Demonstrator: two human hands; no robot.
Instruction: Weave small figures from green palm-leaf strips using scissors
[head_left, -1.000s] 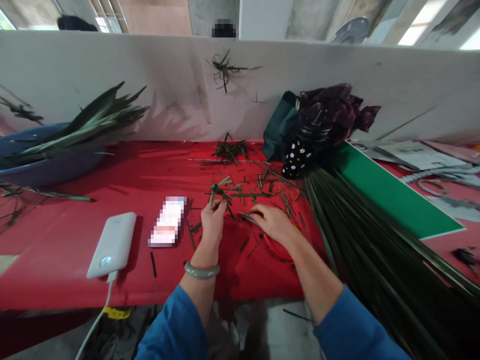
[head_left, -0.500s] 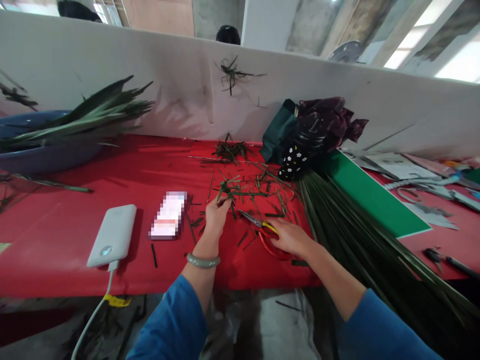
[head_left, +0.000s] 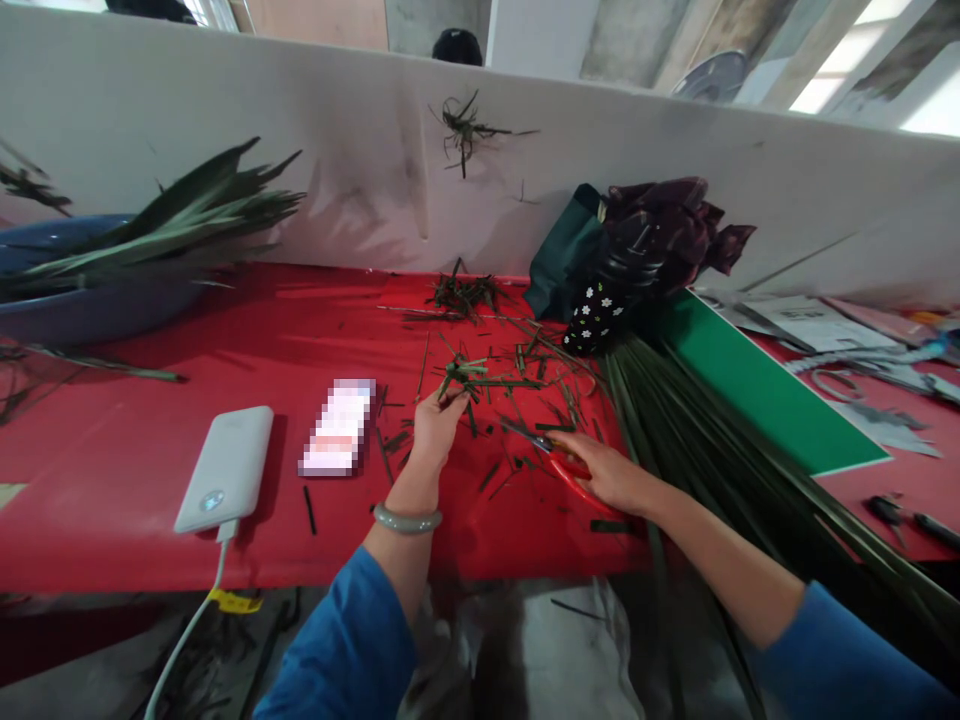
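My left hand (head_left: 435, 425) pinches a small woven piece of green leaf strips (head_left: 459, 376) just above the red tablecloth (head_left: 247, 340). A pale green bangle circles that wrist. My right hand (head_left: 611, 472) rests on the cloth with its fingers closed round the red handles of a pair of scissors (head_left: 559, 457), blades pointing left toward the leaf piece. Cut leaf scraps (head_left: 525, 380) lie scattered around both hands.
A bundle of long green leaves (head_left: 720, 470) lies to the right beside a green board (head_left: 757, 385). A white power bank (head_left: 225, 468) with a cable and a phone (head_left: 337, 428) lie left. A blue basin (head_left: 90, 300) with leaves stands far left; bags (head_left: 630, 255) at the back wall.
My right hand has slid right and taken hold of the scissors by the handles. My left hand has kept its pinch on the leaf piece, moving it slightly away from me.
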